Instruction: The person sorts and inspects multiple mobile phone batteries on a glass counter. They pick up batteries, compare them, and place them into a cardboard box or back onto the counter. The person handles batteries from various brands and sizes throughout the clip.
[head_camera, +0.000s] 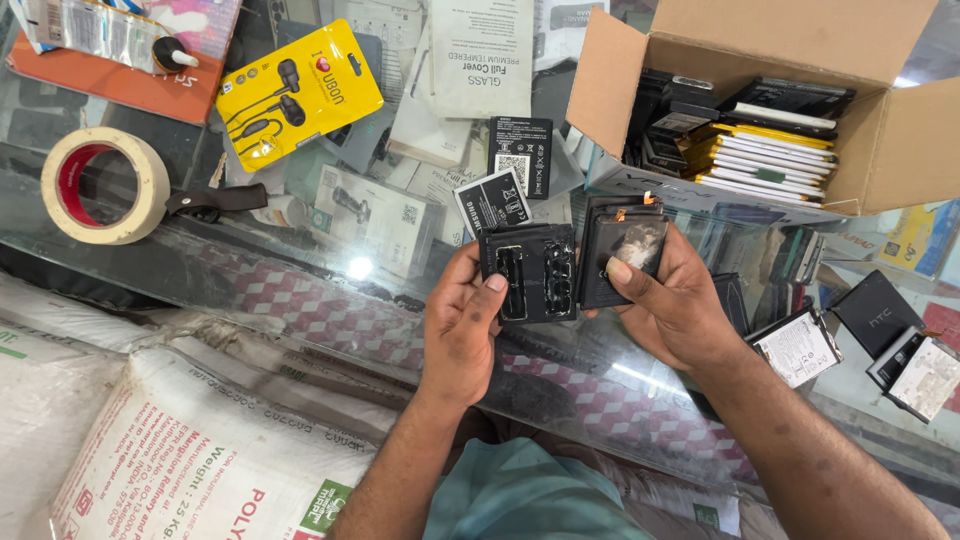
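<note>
Just below the cardboard box (880, 150), left hand (462, 325) is gripping a black battery (528, 272), right hand (672, 300) pinching another battery (622, 250), both tilted faceup, seemingly for comparing.

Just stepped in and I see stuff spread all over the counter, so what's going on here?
A person stands at a glass counter sorting through flat black phone batteries. The left hand grips one black battery by its edge, thumb on its face; the right hand holds a small stack of batteries right beside it. An open cardboard box packed with more batteries sits behind, with loose batteries, a yellow earphone pack and a roll of masking tape lying around.
</note>
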